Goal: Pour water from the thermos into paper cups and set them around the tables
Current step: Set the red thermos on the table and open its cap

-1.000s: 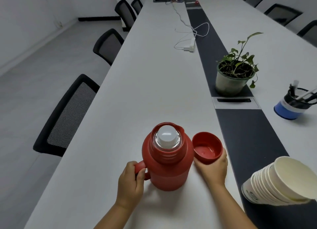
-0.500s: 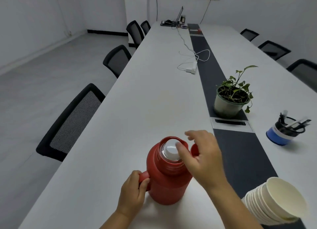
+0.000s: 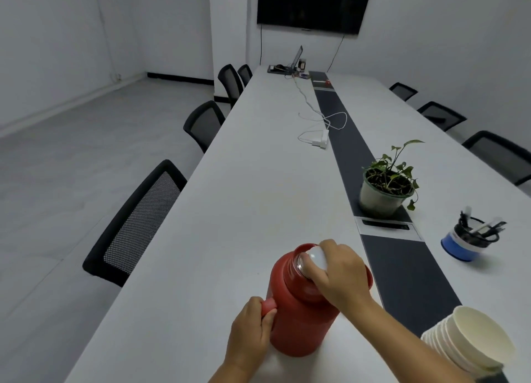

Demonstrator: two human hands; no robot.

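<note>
Thermos [image 3: 298,311] stoppered, upright | right hand [image 3: 342,276] gripping stopper [image 3: 316,257] | cups [image 3: 471,342] empty

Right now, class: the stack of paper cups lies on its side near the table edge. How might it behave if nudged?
The stack of paper cups lies tilted on its side, so it would probably roll in a curve. Thin paper walls suggest it is light and easily crushed. The nested cups may slide apart, and the table edge looks close.
</note>
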